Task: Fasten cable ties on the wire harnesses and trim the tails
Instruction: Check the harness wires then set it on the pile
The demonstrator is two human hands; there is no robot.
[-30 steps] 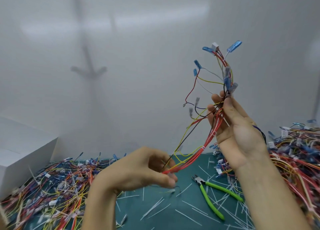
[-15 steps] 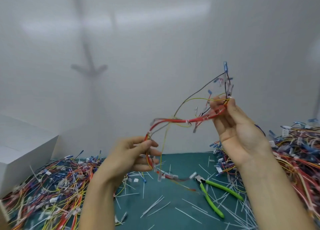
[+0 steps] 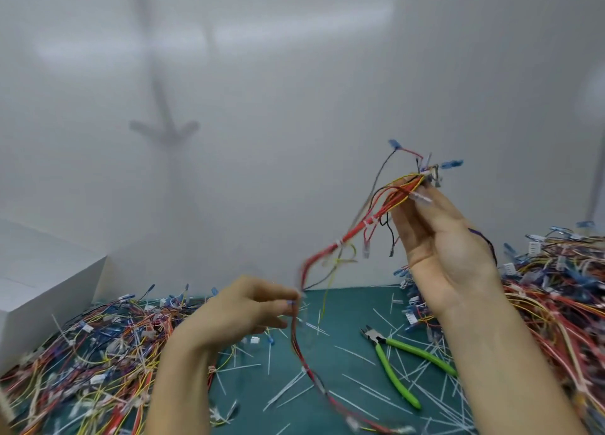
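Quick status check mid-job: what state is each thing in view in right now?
Mostly red wire harness: lifted between both hands, white ties fitted, lower part blurred.
Right hand: grips the harness's upper end.
Left hand: pinches the harness lower down.
Green-handled metal cutters: lying unheld on teal mat, handles spread.
White plastic tie tails: cut off, scattered on mat.

A single wide-angle head camera is looking forward and slightly down, facing a white wall (image 3: pixel 294 107). It is sitting close above the tabletop (image 3: pixel 353 305), with the left hand (image 3: pixel 248 307) and right hand (image 3: pixel 435 238) nearest the lens.
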